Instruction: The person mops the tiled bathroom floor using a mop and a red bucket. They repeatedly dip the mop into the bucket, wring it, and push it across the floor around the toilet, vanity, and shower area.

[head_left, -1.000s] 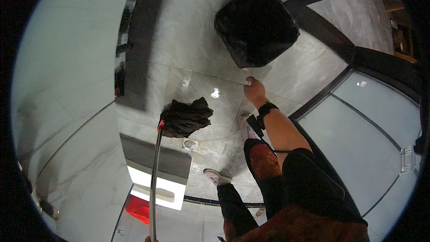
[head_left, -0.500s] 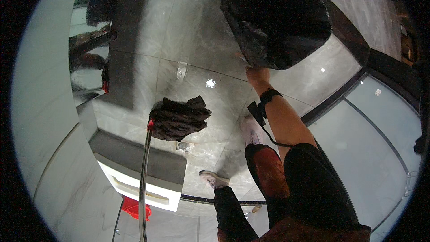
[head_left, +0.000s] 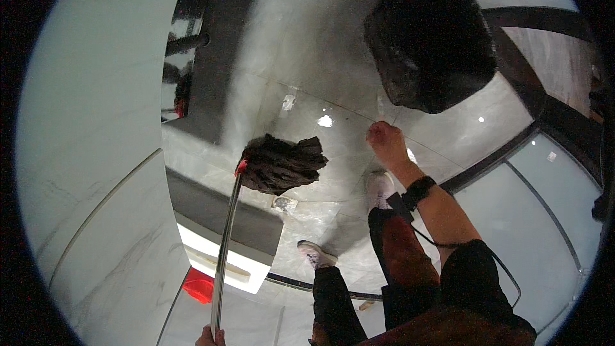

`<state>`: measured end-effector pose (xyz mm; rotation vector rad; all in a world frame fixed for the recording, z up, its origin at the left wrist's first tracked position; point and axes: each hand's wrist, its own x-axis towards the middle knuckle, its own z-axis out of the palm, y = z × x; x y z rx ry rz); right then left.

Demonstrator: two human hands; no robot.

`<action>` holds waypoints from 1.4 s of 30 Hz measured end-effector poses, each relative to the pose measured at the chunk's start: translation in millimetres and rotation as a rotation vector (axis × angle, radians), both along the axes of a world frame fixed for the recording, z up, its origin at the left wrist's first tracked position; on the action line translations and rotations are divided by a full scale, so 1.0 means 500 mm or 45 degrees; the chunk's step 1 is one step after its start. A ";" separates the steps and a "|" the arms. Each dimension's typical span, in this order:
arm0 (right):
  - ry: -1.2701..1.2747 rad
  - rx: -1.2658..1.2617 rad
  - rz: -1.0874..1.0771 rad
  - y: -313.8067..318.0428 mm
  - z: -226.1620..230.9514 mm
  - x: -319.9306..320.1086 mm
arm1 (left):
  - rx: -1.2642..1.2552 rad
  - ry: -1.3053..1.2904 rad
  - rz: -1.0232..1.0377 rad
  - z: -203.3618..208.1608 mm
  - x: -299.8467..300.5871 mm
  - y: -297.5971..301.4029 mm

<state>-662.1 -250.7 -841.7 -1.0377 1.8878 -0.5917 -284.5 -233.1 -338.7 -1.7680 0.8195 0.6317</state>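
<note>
My left hand [head_left: 210,337], at the lower edge, is closed round the metal handle of a mop [head_left: 282,164]. The mop's dark, wet-looking head lies on the grey tiled floor, joined to the handle by a red fitting. My right hand [head_left: 386,143] is curled into a fist over the floor, with nothing seen sticking out of it. Just beyond it, apart from the hand, stands a large black bulky thing [head_left: 435,45] with a soft, bag-like surface; its exact kind cannot be made out.
Shiny wet patches mark the tiles [head_left: 307,77]. A floor drain [head_left: 284,204] lies near the mop head. On the left are a pale wall [head_left: 96,128] and a white drawer front [head_left: 218,259], with a red item [head_left: 198,286] beside it. Frosted panels [head_left: 532,211] stand at right.
My right hand has drawn back from beside the black bulky thing and is now apart from it. My left hand has come into view on the mop handle. The whole view has shifted.
</note>
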 end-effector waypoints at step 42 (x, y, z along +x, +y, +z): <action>0.738 -0.402 -0.272 -0.167 0.292 -0.220 | 0.017 0.055 -0.053 -0.009 0.036 0.025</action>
